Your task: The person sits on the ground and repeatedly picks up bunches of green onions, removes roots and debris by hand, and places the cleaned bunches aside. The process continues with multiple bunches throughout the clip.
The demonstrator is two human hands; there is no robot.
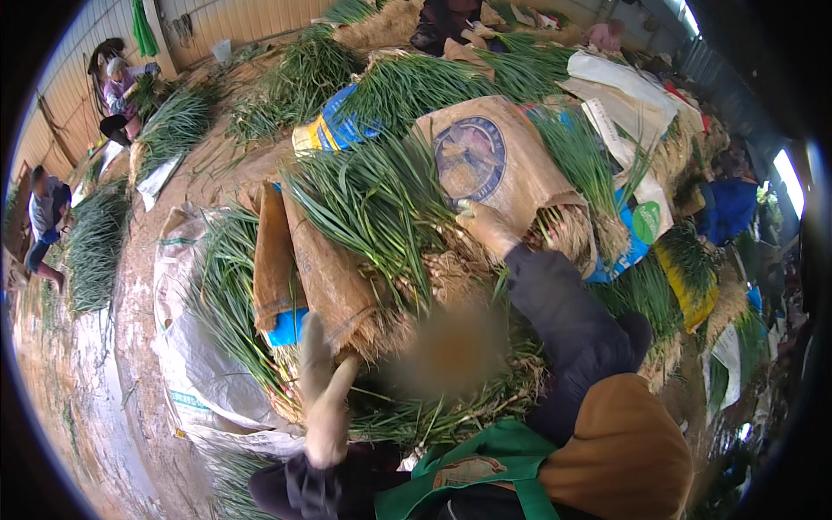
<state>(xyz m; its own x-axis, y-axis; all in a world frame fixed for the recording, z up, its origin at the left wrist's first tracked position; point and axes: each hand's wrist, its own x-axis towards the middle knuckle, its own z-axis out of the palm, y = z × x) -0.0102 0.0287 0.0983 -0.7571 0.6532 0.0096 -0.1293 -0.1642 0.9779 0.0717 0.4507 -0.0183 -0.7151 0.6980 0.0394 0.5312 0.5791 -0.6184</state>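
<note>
My left hand [328, 400], in a pale glove, is raised near the lower middle with thumb and fingers apart, holding nothing. To its upper right, a folded brown sack [331, 273] covers part of a bundle whose roots stick out below. My right hand [484, 224], also gloved, reaches to the root side of a large pile of green onions [370, 201]; whether its fingers grip any stalks is unclear. Beside that hand lies a printed brown sack [520, 156], wrapped round more onions with pale roots [569, 237]. A blurred patch hides what lies below the pile.
A white woven sack [208, 364] lies at the left. Loose stalks [448, 416] lie close before my body. Further onion heaps [101, 244] surround me. Two people sit at far left, and others are at the top and right.
</note>
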